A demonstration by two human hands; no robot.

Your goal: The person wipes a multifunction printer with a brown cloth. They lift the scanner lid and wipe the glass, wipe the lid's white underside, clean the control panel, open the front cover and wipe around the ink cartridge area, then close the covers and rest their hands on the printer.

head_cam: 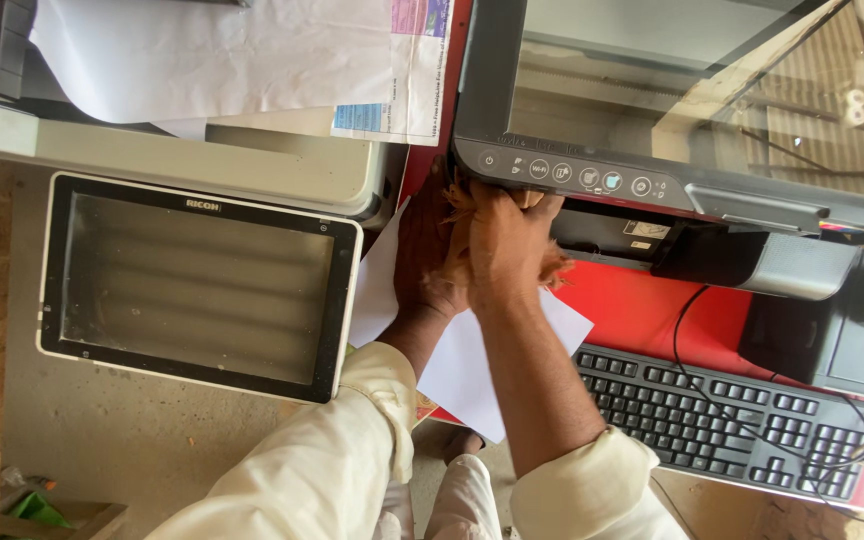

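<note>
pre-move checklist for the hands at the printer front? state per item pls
1. Both hands at the printer front, below its button panel: ok. Right hand lies over the left hand.
2. What the grip holds: cannot tell; something light brown shows between the fingers, and the hands hide the rest.
3. White paper sheets under the forearms, on the red table: ok, lying flat.
4. Keyboard apart from the right forearm: ok, close beside it, not touching.
5. Black cable apart from the hands: ok.
6. Scanner lid up, glass exposed: ok.
</note>
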